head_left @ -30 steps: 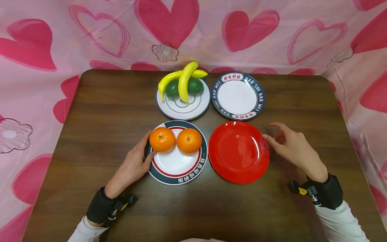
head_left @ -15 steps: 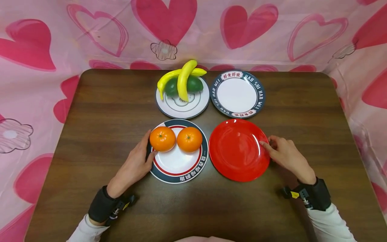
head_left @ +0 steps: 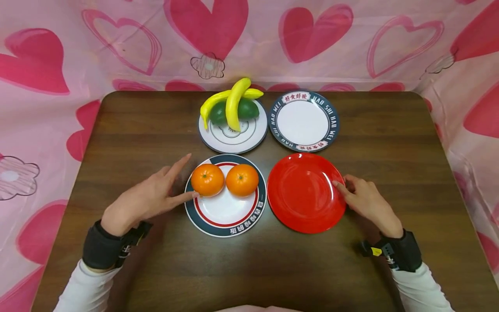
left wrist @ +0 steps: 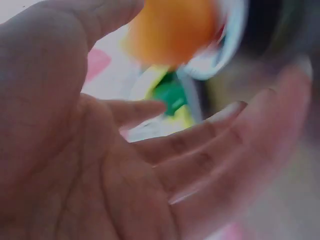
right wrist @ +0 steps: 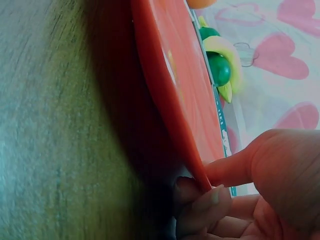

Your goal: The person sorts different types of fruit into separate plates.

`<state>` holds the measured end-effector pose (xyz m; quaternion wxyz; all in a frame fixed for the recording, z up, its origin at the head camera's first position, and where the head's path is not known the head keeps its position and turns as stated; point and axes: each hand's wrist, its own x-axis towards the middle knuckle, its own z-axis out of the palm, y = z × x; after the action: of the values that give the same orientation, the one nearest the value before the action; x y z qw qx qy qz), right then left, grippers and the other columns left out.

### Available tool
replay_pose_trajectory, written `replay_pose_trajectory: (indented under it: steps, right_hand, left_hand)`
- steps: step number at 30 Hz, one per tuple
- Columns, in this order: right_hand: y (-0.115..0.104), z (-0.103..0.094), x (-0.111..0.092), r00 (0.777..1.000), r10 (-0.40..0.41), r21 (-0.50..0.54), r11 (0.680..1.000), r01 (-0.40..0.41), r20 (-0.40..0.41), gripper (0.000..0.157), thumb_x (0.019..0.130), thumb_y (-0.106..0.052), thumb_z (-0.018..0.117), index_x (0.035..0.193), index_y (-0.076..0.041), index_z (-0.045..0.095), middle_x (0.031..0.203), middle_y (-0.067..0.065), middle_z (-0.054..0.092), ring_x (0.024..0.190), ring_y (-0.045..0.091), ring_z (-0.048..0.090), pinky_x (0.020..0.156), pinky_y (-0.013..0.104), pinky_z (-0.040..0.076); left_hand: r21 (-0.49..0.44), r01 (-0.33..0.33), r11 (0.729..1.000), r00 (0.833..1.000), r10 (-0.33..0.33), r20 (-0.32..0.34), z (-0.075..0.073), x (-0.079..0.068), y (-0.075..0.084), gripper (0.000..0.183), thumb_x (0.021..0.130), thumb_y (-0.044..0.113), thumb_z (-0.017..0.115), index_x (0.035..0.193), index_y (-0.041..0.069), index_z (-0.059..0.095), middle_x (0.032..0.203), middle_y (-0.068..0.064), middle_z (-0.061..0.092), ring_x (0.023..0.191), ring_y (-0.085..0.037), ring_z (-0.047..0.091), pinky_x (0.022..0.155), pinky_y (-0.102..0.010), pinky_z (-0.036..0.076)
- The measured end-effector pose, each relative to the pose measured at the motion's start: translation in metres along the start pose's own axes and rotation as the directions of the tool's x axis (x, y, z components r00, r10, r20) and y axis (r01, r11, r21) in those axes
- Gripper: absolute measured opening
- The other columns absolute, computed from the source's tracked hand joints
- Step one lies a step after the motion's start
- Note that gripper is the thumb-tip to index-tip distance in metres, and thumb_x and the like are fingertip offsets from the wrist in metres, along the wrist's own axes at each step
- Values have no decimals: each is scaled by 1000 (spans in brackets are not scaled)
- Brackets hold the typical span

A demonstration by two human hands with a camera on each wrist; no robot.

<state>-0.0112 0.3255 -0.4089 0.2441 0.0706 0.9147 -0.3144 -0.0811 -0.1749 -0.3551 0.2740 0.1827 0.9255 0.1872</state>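
My right hand (head_left: 368, 201) pinches the right rim of a red plate (head_left: 306, 195); in the right wrist view the thumb lies on top and the fingers curl under the edge. My left hand (head_left: 150, 197) is spread at the left side of a dark-rimmed white plate (head_left: 222, 212), its thumb tip over the rim near the left orange (head_left: 207, 180). A second orange (head_left: 242, 180) sits beside it on the same plate. The left wrist view shows the palm with fingers extended, the blurred orange (left wrist: 172, 30) beyond the thumb.
Behind, a white plate (head_left: 234, 143) bears yellow bananas (head_left: 234, 106) crossed over dark green fruit (head_left: 248, 109). To its right stands a white plate with a lettered blue rim (head_left: 331, 125). The plates sit close together on a brown wooden table (head_left: 249, 268) before a pink heart-patterned cloth.
My right hand has moved left onto the red plate's rim and taken hold of it. My left hand has drawn back leftward from the plate with the oranges, its fingers spreading.
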Motion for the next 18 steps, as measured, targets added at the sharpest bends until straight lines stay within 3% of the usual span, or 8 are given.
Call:
replay_pose_trajectory:
  steps: [3,5,11,14,18]
  right_hand:
    - [-1,2,0,1000,-13,-8,1000,13,-12,62,94,-57,46,124,-3,52,75,3,58,66,22,51,55,32,43]
    - [0,3,-1,1000,-15,-13,1000,15,-22,62,94,-57,45,123,-3,52,75,3,58,66,22,51,55,32,42]
    - [0,4,-3,1000,-8,1,1000,8,-22,65,94,-59,45,125,-3,52,76,3,59,66,22,52,56,33,43]
    - [-1,4,-4,1000,-4,12,1000,4,-15,68,94,-61,44,128,-2,51,75,3,60,66,22,53,57,33,44]
    - [-2,4,-5,1000,0,20,1000,1,-10,71,93,-62,43,132,-2,50,74,3,61,66,23,54,58,33,45]
  left_hand:
    - [140,46,989,999,-42,-31,-33,3,16,104,77,78,54,159,30,12,133,-22,48,106,-38,60,76,-55,54]
    - [214,43,976,997,-29,-67,-53,10,30,103,76,82,49,158,30,17,136,-21,48,109,-39,59,75,-58,53]
    - [307,-77,949,985,121,-125,-94,51,74,93,83,72,49,157,24,23,133,-18,47,108,-34,56,82,-55,53]
    - [316,-147,937,964,208,-168,-106,78,89,86,88,62,53,157,22,23,138,-20,43,113,-36,53,86,-55,52]
    - [345,-225,911,919,316,-236,-117,116,104,77,93,48,55,156,15,24,137,-24,42,111,-36,52,90,-52,51]
